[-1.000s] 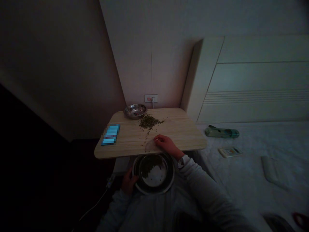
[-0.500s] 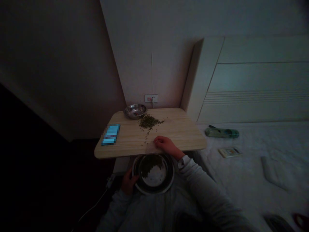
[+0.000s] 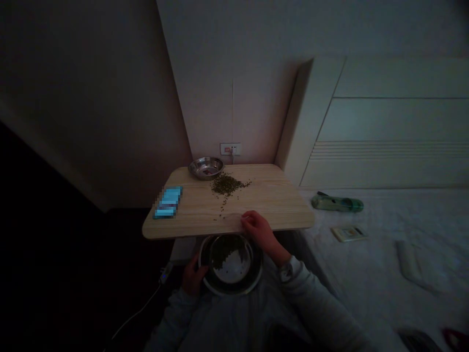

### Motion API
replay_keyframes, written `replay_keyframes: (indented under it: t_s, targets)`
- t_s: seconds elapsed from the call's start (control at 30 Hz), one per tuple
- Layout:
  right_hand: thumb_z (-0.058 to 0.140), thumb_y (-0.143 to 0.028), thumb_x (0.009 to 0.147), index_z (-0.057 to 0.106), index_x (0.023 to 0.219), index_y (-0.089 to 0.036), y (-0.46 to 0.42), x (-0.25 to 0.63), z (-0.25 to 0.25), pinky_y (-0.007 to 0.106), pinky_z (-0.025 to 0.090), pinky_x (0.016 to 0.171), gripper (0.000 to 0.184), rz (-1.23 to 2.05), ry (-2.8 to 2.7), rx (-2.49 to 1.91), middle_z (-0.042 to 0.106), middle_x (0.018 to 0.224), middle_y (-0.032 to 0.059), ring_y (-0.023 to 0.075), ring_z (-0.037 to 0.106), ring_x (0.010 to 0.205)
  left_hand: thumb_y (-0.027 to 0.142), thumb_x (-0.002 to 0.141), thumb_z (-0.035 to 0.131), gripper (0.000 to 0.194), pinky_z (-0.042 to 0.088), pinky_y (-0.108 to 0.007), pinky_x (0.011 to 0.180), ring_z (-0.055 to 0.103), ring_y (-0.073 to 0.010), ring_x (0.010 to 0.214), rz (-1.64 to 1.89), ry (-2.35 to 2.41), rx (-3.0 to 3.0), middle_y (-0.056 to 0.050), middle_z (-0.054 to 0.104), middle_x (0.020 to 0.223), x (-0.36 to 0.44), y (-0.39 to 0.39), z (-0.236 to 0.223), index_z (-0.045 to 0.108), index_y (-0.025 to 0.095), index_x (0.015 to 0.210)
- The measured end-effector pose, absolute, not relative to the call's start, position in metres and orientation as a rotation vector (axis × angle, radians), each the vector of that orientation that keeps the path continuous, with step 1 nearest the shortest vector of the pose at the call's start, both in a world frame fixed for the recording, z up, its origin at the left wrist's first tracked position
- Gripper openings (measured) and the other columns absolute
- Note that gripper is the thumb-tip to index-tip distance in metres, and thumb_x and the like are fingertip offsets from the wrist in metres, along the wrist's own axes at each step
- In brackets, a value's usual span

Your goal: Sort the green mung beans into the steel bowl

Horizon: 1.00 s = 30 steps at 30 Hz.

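Note:
My left hand grips the left rim of a round metal bowl, thumb over the edge. The bowl sits at my lap below the table's front edge, with small green beans, like mung beans, along its far left inside. My right hand is closed at the table's front edge, above the bowl's right rim. A faint, see-through flat piece shows by its fingertips; what it is, I cannot make out. Beyond it a pile of green beans lies on the wooden table, with stray beans trailing toward me.
A shallow steel bowl stands at the table's back left, and a lit phone lies at its left edge. On the bed to the right are a green bottle and another phone. A white cable hangs lower left.
My right hand has shifted slightly right and toward me along the table's front edge. My left hand stays on the bowl's rim. The bean pile looks the same.

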State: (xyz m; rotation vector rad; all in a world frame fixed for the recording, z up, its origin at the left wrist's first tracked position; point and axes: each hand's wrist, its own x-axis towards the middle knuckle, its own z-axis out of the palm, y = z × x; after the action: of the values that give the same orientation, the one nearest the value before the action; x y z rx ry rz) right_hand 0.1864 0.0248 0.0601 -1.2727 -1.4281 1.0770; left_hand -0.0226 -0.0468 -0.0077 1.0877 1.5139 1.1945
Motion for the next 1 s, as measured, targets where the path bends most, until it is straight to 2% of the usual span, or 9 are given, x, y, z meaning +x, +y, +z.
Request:
replay_keyframes:
  t_s: [0.23,0.43,0.73,1.0]
  targets:
    - [0.043,-0.03,0.08,0.051,0.096,-0.018,0.006,0.157,0.064,0.022,0.03,0.05,0.021,0.777,-1.869,-1.415,0.055,0.059,-0.0013,0.0113,0.048,0.052,0.036,0.047,0.057,0.048,0.043,-0.038,0.084,0.058,-0.0292,0.095,1.196,1.481,1.077,-0.008,0.069,0.093,-0.022,-0.046,-0.01,0.065,0.015,0.089]
    - [0.04,-0.031,0.082,0.05,0.101,-0.017,0.008,0.156,0.063,0.024,0.028,0.051,0.025,0.56,-1.95,-1.593,0.059,0.061,0.0016,0.0145,0.052,0.055,0.035,0.048,0.056,0.043,0.043,-0.038,0.084,0.059,-0.0287,0.093,1.196,1.513,1.096,-0.008,0.069,0.092,-0.022,-0.046,-0.006,0.066,0.015,0.085]
    - [0.041,-0.031,0.082,0.05,0.102,-0.018,0.009,0.164,0.06,0.024,0.027,0.05,0.026,0.539,-1.911,-1.643,0.061,0.063,0.0029,0.0148,0.054,0.056,0.036,0.047,0.057,0.045,0.042,-0.038,0.085,0.057,-0.0291,0.096,1.227,1.489,1.1,-0.008,0.069,0.093,-0.023,-0.045,-0.014,0.066,0.016,0.086]
    - [0.039,-0.033,0.084,0.05,0.103,-0.017,0.011,0.183,0.06,0.024,0.026,0.05,0.027,0.498,-1.904,-1.694,0.06,0.061,0.002,0.0146,0.053,0.055,0.033,0.05,0.055,0.042,0.044,-0.037,0.082,0.06,-0.0277,0.089,1.187,1.492,1.12,-0.007,0.07,0.087,-0.022,-0.046,-0.006,0.066,0.016,0.087]
